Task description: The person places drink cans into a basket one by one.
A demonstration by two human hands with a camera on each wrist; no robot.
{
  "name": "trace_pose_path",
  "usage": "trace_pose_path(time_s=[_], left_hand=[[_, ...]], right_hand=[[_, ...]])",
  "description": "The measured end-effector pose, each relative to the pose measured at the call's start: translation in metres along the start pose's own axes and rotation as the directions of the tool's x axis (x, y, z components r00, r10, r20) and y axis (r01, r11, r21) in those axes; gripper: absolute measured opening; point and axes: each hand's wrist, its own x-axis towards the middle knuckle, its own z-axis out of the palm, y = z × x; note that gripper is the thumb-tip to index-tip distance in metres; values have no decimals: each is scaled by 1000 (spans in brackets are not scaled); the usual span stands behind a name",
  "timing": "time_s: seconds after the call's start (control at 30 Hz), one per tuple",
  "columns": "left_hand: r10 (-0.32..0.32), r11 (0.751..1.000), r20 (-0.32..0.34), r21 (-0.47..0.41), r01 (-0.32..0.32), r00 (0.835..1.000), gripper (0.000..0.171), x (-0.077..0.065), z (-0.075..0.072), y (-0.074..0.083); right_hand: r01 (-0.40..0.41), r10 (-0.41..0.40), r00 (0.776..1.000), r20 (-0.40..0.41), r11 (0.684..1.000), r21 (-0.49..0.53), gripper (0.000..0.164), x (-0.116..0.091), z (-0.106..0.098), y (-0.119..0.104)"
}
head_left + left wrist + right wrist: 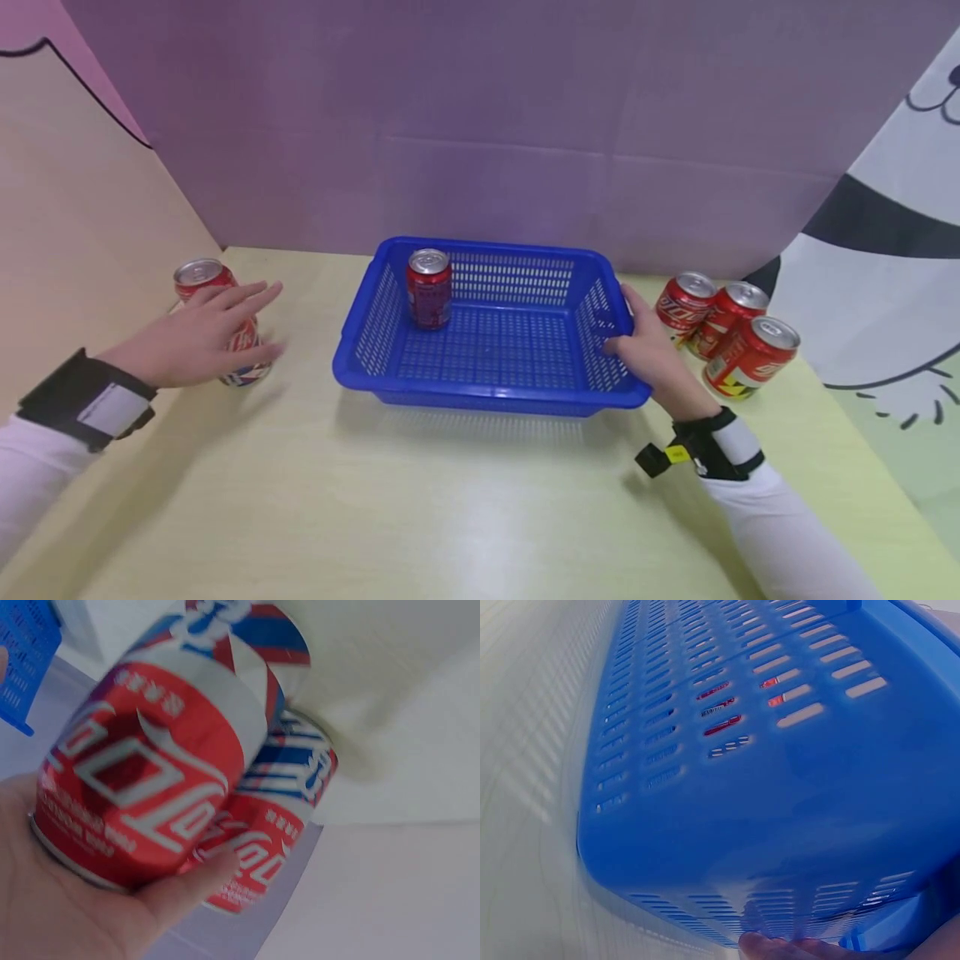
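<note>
My left hand [202, 333] is over two red soda cans at the left, its fingers spread and fairly straight. In the left wrist view the nearer can [142, 765] stands in front of the palm, with the thumb [191, 889] alongside it. A second can [270, 802] shows just behind. In the head view the hand hides much of both cans [243, 337]. With the thumb inside and fingers outside, my right hand [652, 354] grips the right end of a blue plastic basket [495, 392]. Inside the basket, one red can [430, 292] stands upright at the back left.
Three more red cans [750, 358] stand close together to the right of the basket, beyond my right hand. A purple backdrop [487, 125] rises behind the pale table [450, 500]. Printed panels flank the table on both sides.
</note>
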Motion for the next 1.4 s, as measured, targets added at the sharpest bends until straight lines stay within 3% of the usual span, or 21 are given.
trace_pose_path(time_s=[0.3, 0.53, 0.77, 0.93, 1.1, 1.27, 1.4], left_hand=[[62, 998, 118, 14, -64, 991, 88, 13, -7, -15], [84, 996, 108, -19, -83, 991, 53, 18, -7, -19], [74, 997, 137, -48, -68, 988, 50, 19, -6, -19], [72, 996, 165, -69, -62, 984, 51, 15, -12, -11], [160, 987, 113, -49, -155, 981, 50, 20, -34, 6], [215, 976, 36, -45, -213, 976, 51, 31, -70, 33], [254, 967, -24, 15, -253, 967, 53, 43, -98, 56]], right_hand=[[-7, 7, 1000, -2, 1000, 1, 97, 0, 0, 1], [-18, 18, 1000, 2, 999, 42, 99, 0, 1, 0], [-11, 12, 1000, -9, 1000, 25, 98, -1, 2, 0], [-15, 16, 1000, -9, 999, 30, 98, -1, 2, -1], [-7, 7, 1000, -11, 1000, 17, 97, 0, 2, 0], [-8, 8, 1000, -16, 1000, 13, 99, 0, 2, -1], [1, 0, 1000, -21, 1000, 24, 100, -1, 3, -2]])
